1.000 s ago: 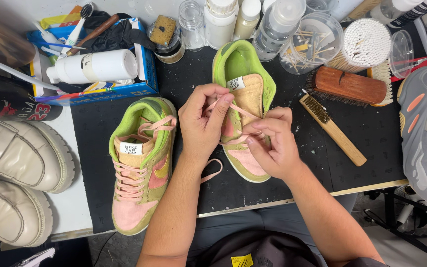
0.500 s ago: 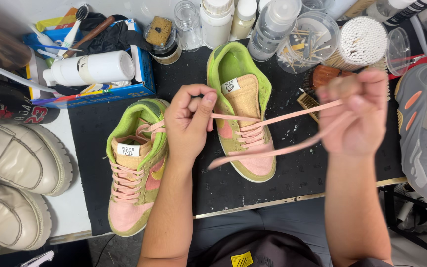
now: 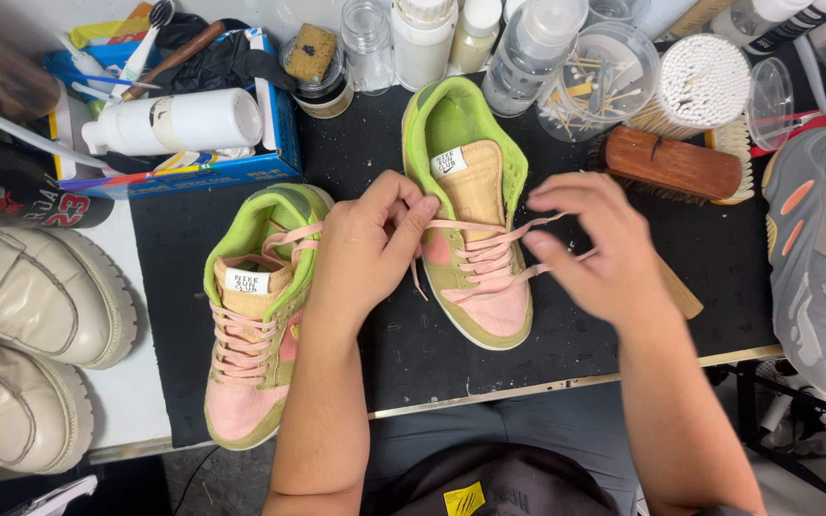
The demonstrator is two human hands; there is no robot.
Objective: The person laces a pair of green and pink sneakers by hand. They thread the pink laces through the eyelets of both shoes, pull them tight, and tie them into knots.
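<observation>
Left hand (image 3: 370, 250): fingers pinch the pink shoelace (image 3: 489, 250) at the upper eyelets of the right-hand sneaker (image 3: 470, 205). Right hand (image 3: 597, 250): fingers loosely spread, lace end running under the fingertips; whether it is gripped, I cannot tell. Sneaker is green, tan and pink, lying on the black mat (image 3: 576, 334) of the worktop, toe toward the person. Its laced mate (image 3: 255, 315) lies just left. A wooden brush (image 3: 671, 162) sits beyond the right hand.

A matt, suede-like sneaker (image 3: 470, 220) with a flat woven pink lace (image 3: 489, 250) is sitting on a rough black mat (image 3: 566, 334); a glossy varnished wooden brush (image 3: 671, 162) is lying near the desk's far edge.
</observation>
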